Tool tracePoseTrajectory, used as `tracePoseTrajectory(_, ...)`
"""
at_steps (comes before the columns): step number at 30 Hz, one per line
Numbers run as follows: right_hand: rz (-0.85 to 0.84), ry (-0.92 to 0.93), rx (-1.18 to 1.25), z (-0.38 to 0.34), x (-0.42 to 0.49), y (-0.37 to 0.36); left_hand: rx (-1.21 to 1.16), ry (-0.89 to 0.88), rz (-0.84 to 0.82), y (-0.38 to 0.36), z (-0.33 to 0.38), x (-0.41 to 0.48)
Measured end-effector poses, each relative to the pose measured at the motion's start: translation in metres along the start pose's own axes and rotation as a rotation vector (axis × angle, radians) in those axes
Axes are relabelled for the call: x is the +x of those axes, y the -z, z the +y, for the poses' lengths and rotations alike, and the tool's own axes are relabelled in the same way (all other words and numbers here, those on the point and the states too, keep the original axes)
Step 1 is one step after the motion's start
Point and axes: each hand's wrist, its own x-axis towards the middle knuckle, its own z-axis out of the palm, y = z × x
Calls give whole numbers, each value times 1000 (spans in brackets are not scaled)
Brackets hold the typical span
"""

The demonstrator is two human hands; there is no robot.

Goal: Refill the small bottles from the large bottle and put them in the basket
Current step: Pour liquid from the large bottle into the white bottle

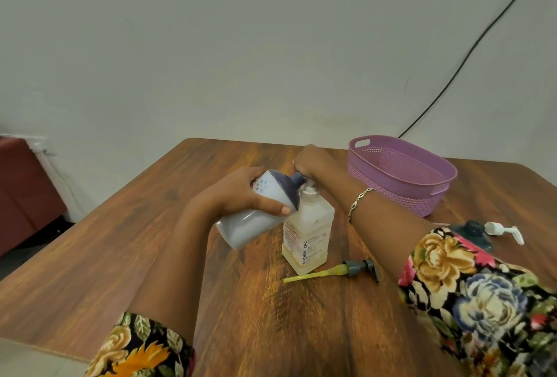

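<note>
Left hand (241, 195) grips tilted grey bottle (242, 227); right hand (313, 162) grips its dark neck; clear bottle (310, 235) reads "BIOCHEK CHG".

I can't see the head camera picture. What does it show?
A person's left hand holds a pale bottle tilted above a wooden table, while the right hand grips its dark top. A square bottle of yellowish liquid stands beside it, a purple basket sits to the right, and a yellow-tubed pump and a white pump lie loose on the table.
</note>
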Motion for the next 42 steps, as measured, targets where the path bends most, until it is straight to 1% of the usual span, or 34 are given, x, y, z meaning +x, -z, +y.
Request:
tracePoseTrajectory(3, -23, 30, -24, -11, 4, 7, -28, -10, 13, 4, 5, 1)
tracePoseTrajectory(4, -62, 43, -26, -14, 5, 8, -10, -8, 17, 5, 5, 1)
tracePoseTrajectory(6, -175, 39, -110, -15, 0, 6, 17, -1, 13, 6, 6, 1)
tracePoseTrajectory(8, -150, -14, -117, -8, 0, 0, 18, 4, -5, 2, 4, 0)
tracePoseTrajectory(10, -112, -12, -138, -2, 0, -4, 13, 13, -9, -1, 2, -1)
tracePoseTrajectory(13, -116, -16, -94, -1, -1, -6, 12, 26, -14, -1, 3, 0)
tracePoseTrajectory(15, -108, -10, -121, -2, 0, -6, 16, 25, -22, 0, 3, -1)
tracePoseTrajectory(17, -82, -18, -61, -3, 3, -3, 1, 9, -17, 0, 4, -2)
tracePoseTrajectory(20, -129, 5, 32, -9, 1, 4, -8, -5, 18, 2, 7, -1)
tracePoseTrajectory(23, -175, -6, -27, -11, -4, 6, 12, -7, 18, 3, 6, -1)
tracePoseTrajectory(25, -153, -25, -33, -6, -1, 0, 8, -7, -4, 0, 3, -2)
tracePoseTrajectory(28, -99, -27, -111, 0, 2, -7, -24, -2, 0, -5, -2, -2)
tracePoseTrajectory(33, -120, -20, -83, -1, 3, -5, -18, -6, -9, -3, 0, -2)
tracePoseTrajectory(37, -101, 39, 142, -9, 2, 6, -14, -30, 0, 5, 4, -1)
tracePoseTrajectory(39, -112, 37, 151, -10, 2, 5, 18, -28, 4, 7, 6, 0)
tracePoseTrajectory(42, -117, -32, 94, -6, 2, -3, 45, -4, -19, 4, 3, 1)
